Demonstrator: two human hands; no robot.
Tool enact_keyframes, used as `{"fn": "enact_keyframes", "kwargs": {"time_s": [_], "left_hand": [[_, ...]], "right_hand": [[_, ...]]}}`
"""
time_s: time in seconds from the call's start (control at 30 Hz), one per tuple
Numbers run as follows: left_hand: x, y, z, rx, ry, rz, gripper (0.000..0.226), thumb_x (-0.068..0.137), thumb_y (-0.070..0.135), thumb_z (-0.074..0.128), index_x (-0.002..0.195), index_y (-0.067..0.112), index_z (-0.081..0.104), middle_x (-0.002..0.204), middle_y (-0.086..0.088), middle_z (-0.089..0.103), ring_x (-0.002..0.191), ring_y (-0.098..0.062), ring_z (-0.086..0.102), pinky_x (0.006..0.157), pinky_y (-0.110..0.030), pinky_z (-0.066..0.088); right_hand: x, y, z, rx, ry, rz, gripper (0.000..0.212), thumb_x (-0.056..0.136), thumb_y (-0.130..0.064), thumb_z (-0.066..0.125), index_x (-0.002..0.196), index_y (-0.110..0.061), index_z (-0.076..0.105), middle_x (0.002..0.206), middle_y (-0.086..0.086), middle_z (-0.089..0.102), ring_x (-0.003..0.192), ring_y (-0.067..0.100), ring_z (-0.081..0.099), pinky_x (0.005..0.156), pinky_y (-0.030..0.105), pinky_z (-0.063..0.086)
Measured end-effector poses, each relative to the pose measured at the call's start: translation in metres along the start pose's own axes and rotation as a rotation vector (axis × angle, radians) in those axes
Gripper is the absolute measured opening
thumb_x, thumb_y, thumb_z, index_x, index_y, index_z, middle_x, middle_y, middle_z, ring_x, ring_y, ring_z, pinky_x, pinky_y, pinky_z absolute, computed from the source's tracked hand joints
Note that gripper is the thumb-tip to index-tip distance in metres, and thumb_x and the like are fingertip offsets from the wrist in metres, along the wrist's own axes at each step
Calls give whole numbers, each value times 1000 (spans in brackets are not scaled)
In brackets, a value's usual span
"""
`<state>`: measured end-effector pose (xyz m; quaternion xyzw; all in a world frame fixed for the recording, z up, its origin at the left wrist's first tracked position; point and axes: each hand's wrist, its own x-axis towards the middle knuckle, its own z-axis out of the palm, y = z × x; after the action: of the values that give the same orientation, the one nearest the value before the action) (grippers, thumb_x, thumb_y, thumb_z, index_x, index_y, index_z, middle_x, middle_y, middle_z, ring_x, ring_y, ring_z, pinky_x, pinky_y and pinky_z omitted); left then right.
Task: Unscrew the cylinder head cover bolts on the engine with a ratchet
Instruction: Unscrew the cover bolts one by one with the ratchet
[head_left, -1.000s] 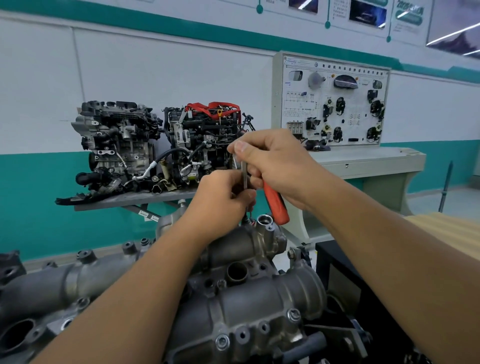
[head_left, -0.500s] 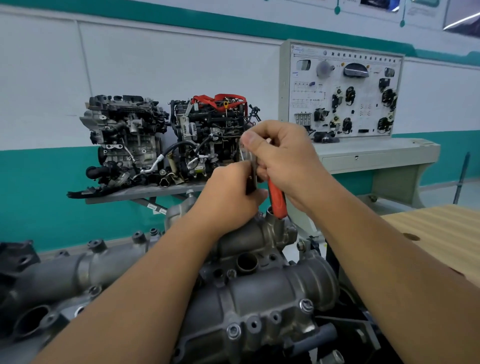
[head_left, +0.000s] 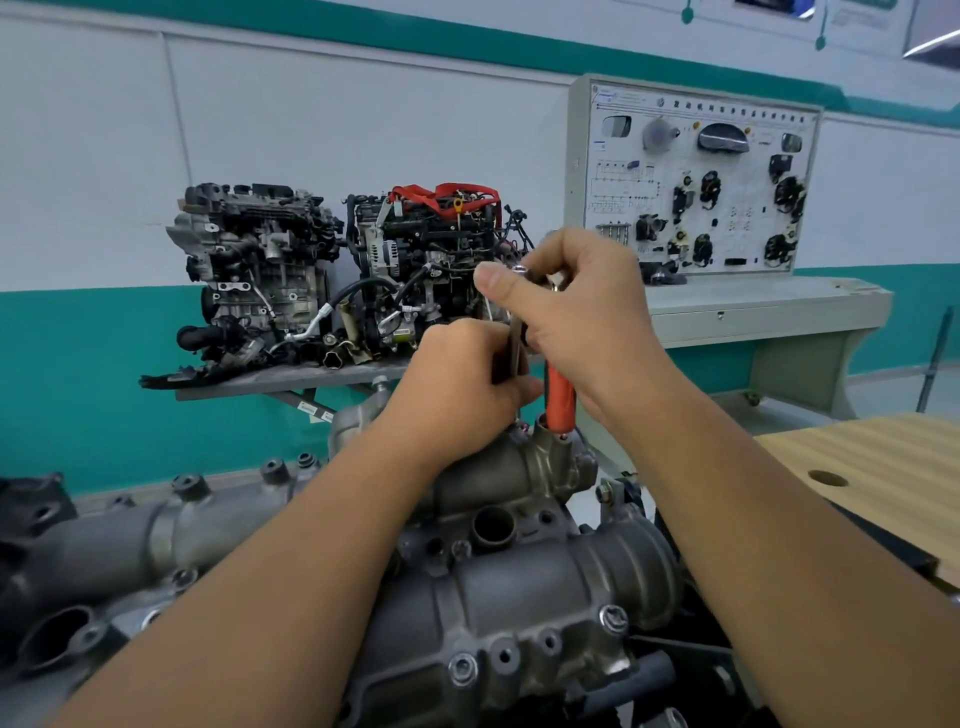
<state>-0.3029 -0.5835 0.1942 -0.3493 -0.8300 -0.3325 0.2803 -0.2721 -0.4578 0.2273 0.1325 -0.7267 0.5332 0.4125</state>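
A grey cast cylinder head cover (head_left: 524, 613) fills the lower middle, with several bolts (head_left: 613, 618) along its near edge. My right hand (head_left: 582, 317) grips the ratchet at its head, thumb over the top; the ratchet's red handle (head_left: 558, 400) hangs down below my palm. A thin metal extension bar (head_left: 516, 343) runs down from the ratchet head toward the far end of the cover. My left hand (head_left: 457, 384) curls round the lower part of that bar, just above the cover. The socket and the bolt under it are hidden by my left hand.
Two display engines (head_left: 260, 270) (head_left: 431, 260) sit on a grey shelf (head_left: 291, 382) against the wall. A white training panel (head_left: 696, 182) stands on a grey bench (head_left: 769, 312) to the right. A wooden tabletop (head_left: 883, 467) lies at the right edge.
The ratchet's red handle has swung from slanting to the right to hanging nearly straight down. Both hands stay on the tool at the same spot; the head camera has shifted slightly.
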Motion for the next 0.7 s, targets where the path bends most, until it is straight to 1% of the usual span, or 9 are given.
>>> {"fn": "enact_keyframes", "kwargs": {"time_s": [0.1,0.17,0.27,0.33,0.4,0.47,0.5,0.6,0.7], "left_hand": [[0,0,-1,-1,-36,14,22,83,13,78,74,24,61,67,9,62,61,-5,56,59,-20,38],[-1,2,-1,-17,-51,23,30,83,14,77,73,32,56,64,11,59,59,-1,55,57,-14,35],[-2,3,-1,-1,-19,-5,27,79,26,85,77,35,60,66,11,60,60,0,55,55,-11,35],[-1,1,0,25,3,-52,24,78,27,86,74,30,63,68,11,63,63,1,57,57,-10,36],[-1,-1,0,33,-1,-75,24,78,22,85,72,29,63,70,11,65,65,2,58,59,-13,38],[-1,-1,0,17,-26,-72,20,80,20,83,78,27,65,75,10,67,69,1,61,64,-19,46],[-1,0,0,7,-28,-65,20,81,20,82,80,28,64,77,10,67,69,1,61,65,-18,48],[-3,3,-1,-18,43,-43,32,81,24,83,73,36,54,70,14,61,67,7,59,59,-7,41],[-4,3,-1,-55,69,-52,29,83,19,82,72,32,58,70,12,65,64,6,62,59,-9,43]], "right_hand": [[1,-1,-6,47,-188,-21,15,96,-31,71,86,-20,75,52,-22,54,55,0,50,67,39,43],[0,-1,-8,0,-152,-53,21,93,-30,76,75,-20,71,50,-19,51,51,1,47,61,34,42],[0,-2,-8,-104,-20,-60,32,82,-38,85,68,-16,67,53,-14,51,55,7,51,61,38,53],[2,-7,-10,-65,-134,-21,24,89,-38,79,77,-18,73,60,-13,57,61,10,55,67,43,55],[3,-10,-13,45,-309,54,15,97,-26,71,86,-17,77,69,-2,60,62,16,52,63,38,48],[4,-12,-16,69,-362,77,12,96,-18,72,85,-15,76,74,9,59,63,23,49,59,37,46],[4,-11,-16,28,-323,55,12,92,-20,77,80,-16,74,72,7,60,62,23,50,60,39,48],[4,-10,-13,-143,-134,-3,27,79,-34,88,68,-22,67,58,-16,59,64,12,55,69,43,55],[3,-16,-14,-146,-219,9,15,89,-35,80,81,-24,74,57,-25,59,65,1,54,73,42,53]]}}
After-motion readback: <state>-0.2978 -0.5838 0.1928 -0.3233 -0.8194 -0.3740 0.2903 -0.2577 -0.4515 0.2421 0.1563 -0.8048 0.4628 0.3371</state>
